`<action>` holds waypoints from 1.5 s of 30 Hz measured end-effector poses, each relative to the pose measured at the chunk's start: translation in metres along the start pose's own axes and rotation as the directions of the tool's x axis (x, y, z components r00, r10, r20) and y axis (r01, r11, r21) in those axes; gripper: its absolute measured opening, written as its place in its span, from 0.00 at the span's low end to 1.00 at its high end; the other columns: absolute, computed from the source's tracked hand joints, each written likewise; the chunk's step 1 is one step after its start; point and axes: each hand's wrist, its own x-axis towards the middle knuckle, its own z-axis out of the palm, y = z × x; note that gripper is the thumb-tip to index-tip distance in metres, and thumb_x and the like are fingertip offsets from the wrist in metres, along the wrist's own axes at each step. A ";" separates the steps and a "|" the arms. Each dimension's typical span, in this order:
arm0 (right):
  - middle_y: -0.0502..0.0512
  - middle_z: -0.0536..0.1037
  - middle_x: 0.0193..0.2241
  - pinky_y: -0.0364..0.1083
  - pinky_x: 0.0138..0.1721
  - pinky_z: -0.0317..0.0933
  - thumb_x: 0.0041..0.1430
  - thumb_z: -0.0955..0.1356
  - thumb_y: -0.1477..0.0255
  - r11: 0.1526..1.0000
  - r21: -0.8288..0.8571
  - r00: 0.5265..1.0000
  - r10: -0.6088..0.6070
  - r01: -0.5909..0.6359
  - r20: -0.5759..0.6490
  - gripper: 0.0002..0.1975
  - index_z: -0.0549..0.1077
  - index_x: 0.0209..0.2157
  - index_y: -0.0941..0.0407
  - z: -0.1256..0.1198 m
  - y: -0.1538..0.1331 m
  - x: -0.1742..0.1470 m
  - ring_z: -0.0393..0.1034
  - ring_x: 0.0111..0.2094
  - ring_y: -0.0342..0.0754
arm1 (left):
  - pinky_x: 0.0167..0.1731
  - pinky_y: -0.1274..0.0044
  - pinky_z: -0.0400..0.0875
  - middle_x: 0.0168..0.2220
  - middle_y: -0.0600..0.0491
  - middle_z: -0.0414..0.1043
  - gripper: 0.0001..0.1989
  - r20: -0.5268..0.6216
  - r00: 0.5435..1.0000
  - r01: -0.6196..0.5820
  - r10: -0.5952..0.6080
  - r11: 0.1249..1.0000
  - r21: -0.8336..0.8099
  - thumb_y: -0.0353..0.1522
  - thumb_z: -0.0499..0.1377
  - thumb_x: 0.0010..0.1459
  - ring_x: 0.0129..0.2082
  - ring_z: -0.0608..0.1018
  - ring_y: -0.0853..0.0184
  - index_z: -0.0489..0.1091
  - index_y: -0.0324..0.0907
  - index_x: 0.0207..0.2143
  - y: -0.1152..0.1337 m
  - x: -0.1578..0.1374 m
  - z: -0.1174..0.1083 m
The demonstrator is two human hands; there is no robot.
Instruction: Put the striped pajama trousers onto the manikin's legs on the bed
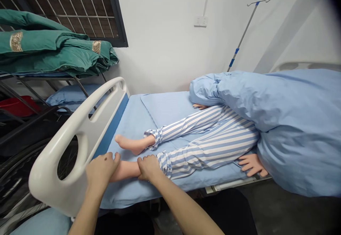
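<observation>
two bare hands on the near leg (126, 170) of a figure (207, 149) lying on a bed (130, 192). the left hand (102, 167) is curled round the foot end, by the footboard (44, 172); the right hand (148, 167) is wrapped over the lower leg, just below the striped cuff (164, 161). how far the fingers reach underneath is hidden. the far foot (134, 144) lies beyond, untouched. a blue quilt (295, 121) covers the upper body. a good hold likely means even support from below, without twisting the ankle.
</observation>
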 end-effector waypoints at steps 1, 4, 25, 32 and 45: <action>0.59 0.74 0.30 0.49 0.31 0.61 0.34 0.69 0.60 1.000 0.001 1.000 -0.002 0.002 -0.001 0.27 0.65 0.37 0.59 0.000 0.000 0.000 0.69 0.31 0.53 | 0.27 0.72 0.60 0.28 0.44 0.71 0.21 -0.053 0.997 0.047 -0.047 0.999 0.004 0.40 0.41 0.52 0.30 0.72 0.59 0.70 0.39 0.27 0.000 -0.004 0.003; 0.59 0.74 0.30 0.49 0.31 0.61 0.34 0.69 0.59 1.000 -0.004 1.000 -0.002 0.002 -0.009 0.27 0.65 0.37 0.59 0.000 0.000 0.000 0.69 0.30 0.53 | 0.25 0.74 0.57 0.29 0.46 0.71 0.20 -0.254 0.961 0.130 -0.113 0.990 0.053 0.38 0.39 0.54 0.31 0.71 0.61 0.68 0.40 0.28 -0.001 -0.015 0.018; 0.60 0.73 0.29 0.50 0.32 0.59 0.33 0.70 0.62 1.000 0.017 0.999 0.008 -0.007 -0.050 0.26 0.65 0.37 0.60 0.006 -0.002 0.000 0.69 0.30 0.54 | 0.21 0.75 0.58 0.30 0.51 0.72 0.18 -0.251 0.954 0.170 -0.165 0.986 -0.005 0.43 0.41 0.54 0.23 0.71 0.64 0.65 0.45 0.36 -0.003 -0.029 0.015; 0.61 0.74 0.29 0.50 0.32 0.59 0.32 0.71 0.63 0.999 0.038 0.998 0.005 -0.002 -0.067 0.26 0.67 0.37 0.60 0.004 -0.003 -0.001 0.69 0.30 0.54 | 0.23 0.74 0.58 0.27 0.47 0.72 0.19 -0.028 0.997 0.079 -0.076 0.993 0.093 0.42 0.40 0.54 0.26 0.74 0.60 0.65 0.45 0.38 -0.009 -0.011 0.001; 0.62 0.74 0.29 0.52 0.31 0.60 0.29 0.72 0.63 0.999 0.047 0.998 0.010 -0.007 -0.063 0.28 0.67 0.36 0.61 0.010 -0.003 0.005 0.68 0.29 0.56 | 0.29 0.70 0.60 0.33 0.45 0.72 0.17 0.168 0.970 -0.207 0.174 0.957 0.204 0.36 0.41 0.52 0.34 0.73 0.57 0.69 0.42 0.30 -0.014 0.028 -0.004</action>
